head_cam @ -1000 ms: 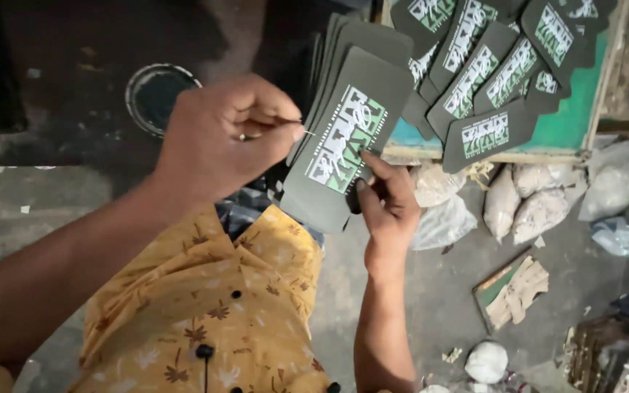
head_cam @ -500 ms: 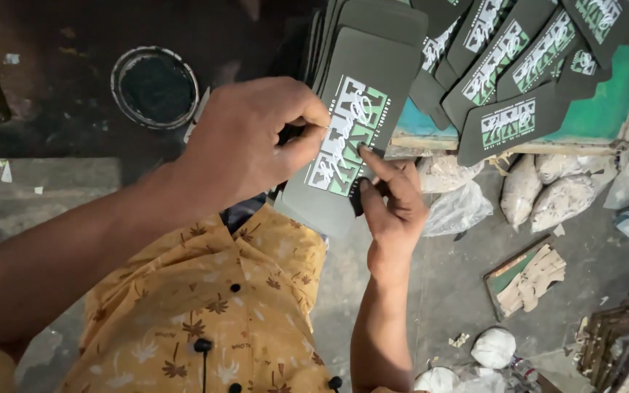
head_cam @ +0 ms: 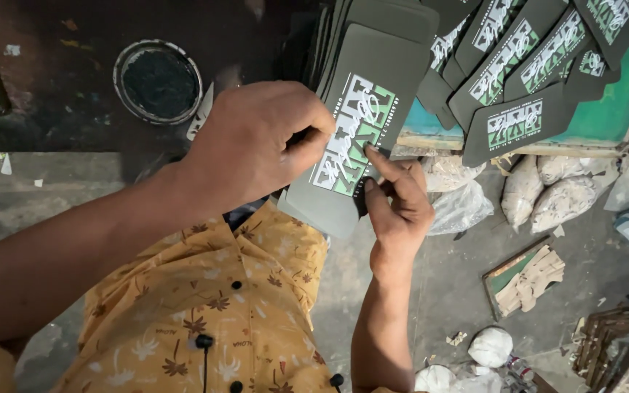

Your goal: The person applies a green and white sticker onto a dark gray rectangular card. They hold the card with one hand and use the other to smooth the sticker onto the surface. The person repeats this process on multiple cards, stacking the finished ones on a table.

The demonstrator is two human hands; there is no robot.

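A stack of flat dark olive pieces (head_cam: 394,58) with a white and green print (head_cam: 351,138) on the top one is held up in front of me. My left hand (head_cam: 256,145) reaches in from the left, its thumb and fingers pinched at the left edge of the print; whether it holds a small tool is hidden. My right hand (head_cam: 398,204) grips the stack's lower edge from below, its forefinger lying on the top piece beside the print.
More printed olive pieces (head_cam: 518,124) lie overlapped on a teal board (head_cam: 620,109) at upper right. A round tin of dark paste (head_cam: 158,80) sits at upper left. Plastic bags (head_cam: 547,193), a small framed board (head_cam: 525,276) and scraps lie on the concrete floor.
My left hand has slid down and right onto the print. The stack and both hands sit lower and larger in view, and my right forefinger now rests on the top piece.
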